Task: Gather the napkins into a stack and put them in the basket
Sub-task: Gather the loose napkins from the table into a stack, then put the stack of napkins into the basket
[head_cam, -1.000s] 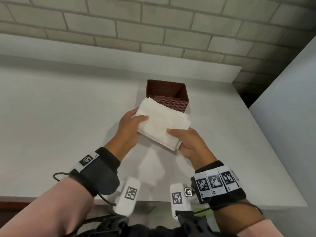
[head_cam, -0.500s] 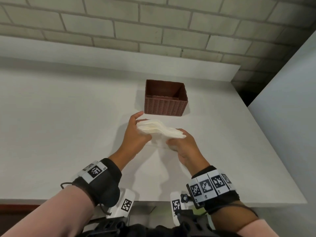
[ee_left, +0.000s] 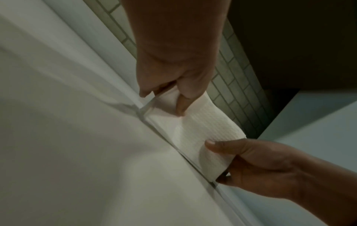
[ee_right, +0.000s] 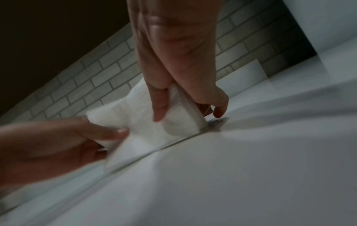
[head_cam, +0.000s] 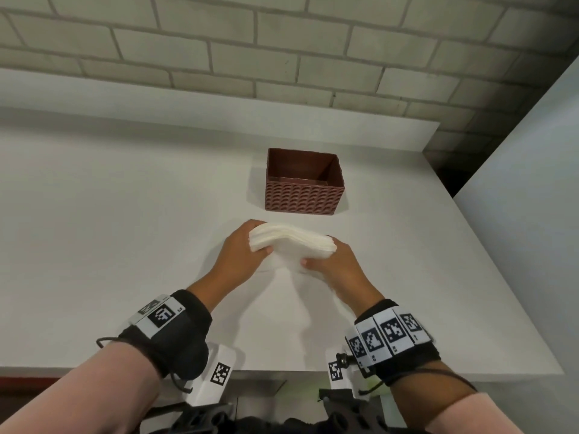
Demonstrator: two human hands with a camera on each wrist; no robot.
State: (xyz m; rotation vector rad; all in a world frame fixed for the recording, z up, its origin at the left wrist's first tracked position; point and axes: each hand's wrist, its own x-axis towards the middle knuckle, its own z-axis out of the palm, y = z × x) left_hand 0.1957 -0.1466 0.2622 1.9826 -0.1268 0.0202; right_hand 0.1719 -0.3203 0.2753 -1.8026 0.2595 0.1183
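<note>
White napkin stack (head_cam: 291,244) before brown basket (head_cam: 304,195)

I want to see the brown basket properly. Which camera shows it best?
The head camera. It shows the whole basket from above, standing on the table beyond the napkin stack, with nothing visible inside. The right wrist camera catches only a blurry brown sliver behind the right hand. The left wrist camera shows none of it.

No legible text on anything.
</note>
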